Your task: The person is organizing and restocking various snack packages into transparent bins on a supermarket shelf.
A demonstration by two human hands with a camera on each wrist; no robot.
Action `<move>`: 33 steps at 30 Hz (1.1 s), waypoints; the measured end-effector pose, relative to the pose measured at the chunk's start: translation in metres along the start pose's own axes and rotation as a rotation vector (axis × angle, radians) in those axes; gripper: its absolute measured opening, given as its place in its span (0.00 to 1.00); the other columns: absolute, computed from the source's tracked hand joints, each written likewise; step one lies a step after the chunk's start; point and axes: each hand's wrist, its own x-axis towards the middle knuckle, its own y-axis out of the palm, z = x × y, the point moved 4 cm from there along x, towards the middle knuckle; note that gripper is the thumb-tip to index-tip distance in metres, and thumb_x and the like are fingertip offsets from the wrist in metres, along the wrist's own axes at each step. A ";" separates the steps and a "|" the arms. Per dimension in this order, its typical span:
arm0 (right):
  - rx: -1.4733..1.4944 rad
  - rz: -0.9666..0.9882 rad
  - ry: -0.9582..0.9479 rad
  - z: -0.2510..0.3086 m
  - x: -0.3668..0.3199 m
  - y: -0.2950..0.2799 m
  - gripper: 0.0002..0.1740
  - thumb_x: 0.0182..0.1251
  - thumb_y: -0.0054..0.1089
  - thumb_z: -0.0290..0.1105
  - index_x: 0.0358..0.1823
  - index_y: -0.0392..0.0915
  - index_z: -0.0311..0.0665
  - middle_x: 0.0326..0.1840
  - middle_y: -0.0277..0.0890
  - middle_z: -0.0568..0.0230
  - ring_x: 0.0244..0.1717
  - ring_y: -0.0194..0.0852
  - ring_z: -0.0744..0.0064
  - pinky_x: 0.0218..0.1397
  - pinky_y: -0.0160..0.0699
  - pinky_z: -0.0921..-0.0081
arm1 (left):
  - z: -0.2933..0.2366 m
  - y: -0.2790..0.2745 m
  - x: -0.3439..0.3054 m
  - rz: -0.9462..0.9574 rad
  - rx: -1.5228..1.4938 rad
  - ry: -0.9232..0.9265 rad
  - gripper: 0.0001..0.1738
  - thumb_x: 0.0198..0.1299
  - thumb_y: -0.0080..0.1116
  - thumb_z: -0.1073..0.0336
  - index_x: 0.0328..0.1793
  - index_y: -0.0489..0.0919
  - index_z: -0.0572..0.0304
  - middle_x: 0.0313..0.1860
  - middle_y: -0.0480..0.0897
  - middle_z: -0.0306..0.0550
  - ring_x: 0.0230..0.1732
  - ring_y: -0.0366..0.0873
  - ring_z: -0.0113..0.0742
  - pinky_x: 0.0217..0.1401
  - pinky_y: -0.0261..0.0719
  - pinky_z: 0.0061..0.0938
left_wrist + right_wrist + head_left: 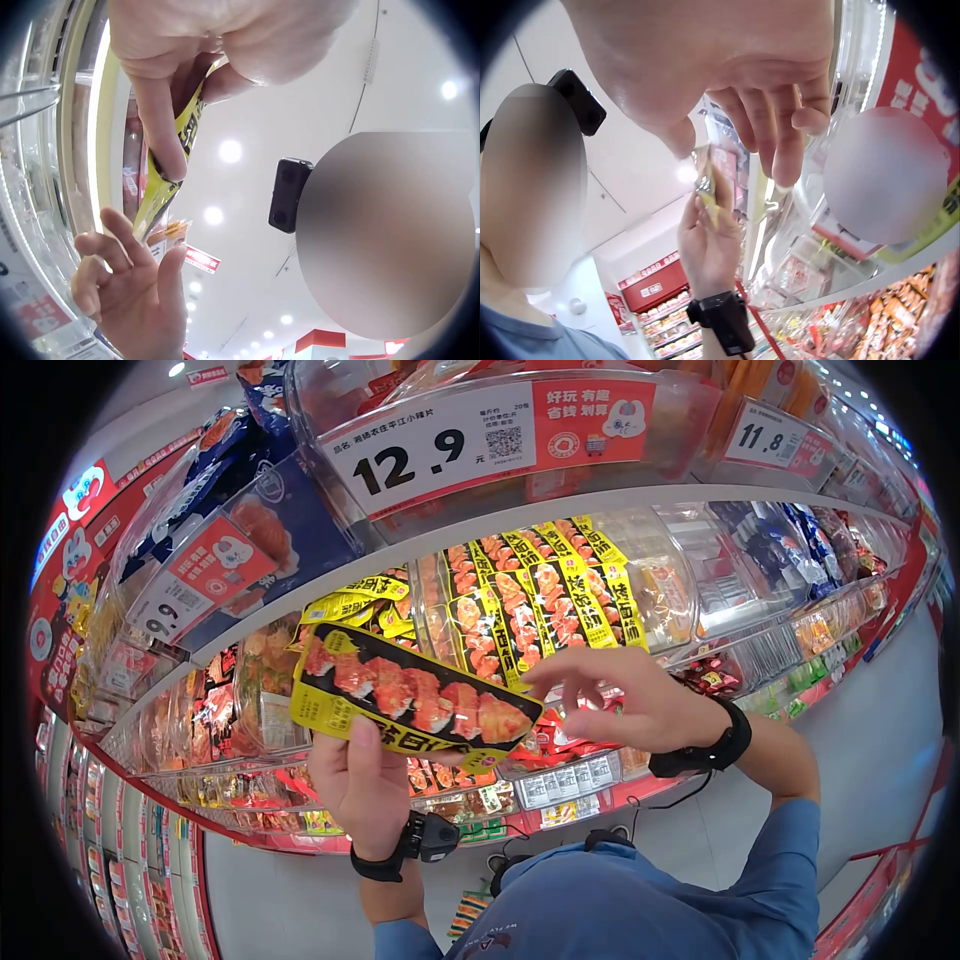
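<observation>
A long snack packet [415,695], black with yellow edges and a row of reddish-orange food pieces pictured on it, is held tilted above the shelf. My left hand [362,790] grips its lower edge, thumb on the front. In the left wrist view, the packet [166,187] shows edge-on between thumb and fingers. My right hand [635,695] hovers by the packet's right end with fingers loosely bent and nothing held. The right wrist view shows this hand [727,75] with its fingers spread. Behind the packet, similar packets [530,595] fill a clear bin.
Large price signs, one reading 12.9 [430,455], hang above on a higher shelf. A white shelf edge [400,550] runs over the bins. Other clear bins with blue packs [770,550] stand to the right. Grey floor [300,900] lies below.
</observation>
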 end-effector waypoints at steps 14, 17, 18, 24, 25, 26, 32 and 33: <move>-1.055 -0.326 -0.420 0.046 -0.002 -0.072 0.07 0.52 0.64 0.25 0.33 0.78 0.35 0.31 0.77 0.63 0.33 0.74 0.60 0.34 0.70 0.68 | -0.005 -0.010 0.030 0.435 0.854 0.006 0.15 0.53 0.62 0.69 0.47 0.80 0.68 0.44 0.83 0.53 0.43 0.80 0.40 0.44 0.75 0.31; -1.267 -0.269 -0.433 0.048 -0.002 -0.088 0.07 0.49 0.62 0.24 0.31 0.77 0.37 0.28 0.72 0.65 0.31 0.70 0.63 0.33 0.70 0.69 | 0.016 -0.041 0.043 0.380 1.330 0.185 0.18 0.53 0.65 0.65 0.48 0.79 0.67 0.50 0.80 0.54 0.50 0.77 0.45 0.49 0.74 0.34; -1.323 -0.248 -0.433 0.047 -0.002 -0.091 0.06 0.48 0.62 0.24 0.30 0.76 0.37 0.27 0.71 0.65 0.31 0.69 0.63 0.33 0.70 0.69 | 0.022 -0.055 0.047 0.320 1.380 0.145 0.18 0.53 0.65 0.64 0.48 0.79 0.66 0.50 0.80 0.53 0.50 0.78 0.47 0.50 0.74 0.36; -1.380 -0.112 -0.414 0.053 0.009 -0.095 0.08 0.46 0.57 0.23 0.31 0.76 0.37 0.33 0.71 0.64 0.40 0.69 0.63 0.40 0.70 0.69 | 0.038 -0.089 0.054 0.115 1.676 -0.220 0.27 0.56 0.62 0.48 0.54 0.77 0.60 0.50 0.80 0.56 0.50 0.78 0.52 0.50 0.76 0.43; -1.369 -0.087 -0.418 0.053 0.012 -0.093 0.09 0.46 0.57 0.22 0.32 0.76 0.37 0.34 0.70 0.64 0.42 0.69 0.63 0.41 0.71 0.68 | 0.038 -0.088 0.054 0.135 1.695 -0.227 0.28 0.55 0.61 0.46 0.55 0.77 0.59 0.50 0.80 0.55 0.50 0.78 0.53 0.50 0.76 0.43; -1.359 -0.048 -0.422 0.052 0.015 -0.090 0.09 0.46 0.57 0.22 0.32 0.76 0.37 0.34 0.70 0.64 0.43 0.69 0.62 0.42 0.71 0.68 | 0.037 -0.087 0.054 0.156 1.714 -0.235 0.30 0.55 0.60 0.44 0.55 0.77 0.59 0.49 0.80 0.55 0.50 0.78 0.53 0.50 0.76 0.44; -1.458 0.080 -0.325 0.026 0.032 -0.069 0.08 0.48 0.58 0.27 0.33 0.76 0.38 0.38 0.72 0.64 0.49 0.71 0.64 0.50 0.73 0.69 | 0.040 -0.091 0.058 0.136 1.704 -0.355 0.39 0.48 0.65 0.39 0.59 0.75 0.60 0.48 0.81 0.59 0.51 0.78 0.56 0.52 0.76 0.43; -1.454 0.059 -0.419 0.025 0.032 -0.066 0.07 0.49 0.58 0.29 0.31 0.74 0.38 0.37 0.72 0.64 0.50 0.71 0.64 0.51 0.74 0.70 | 0.039 -0.091 0.059 0.140 1.677 -0.394 0.41 0.47 0.66 0.38 0.60 0.75 0.61 0.48 0.81 0.60 0.52 0.78 0.56 0.52 0.76 0.43</move>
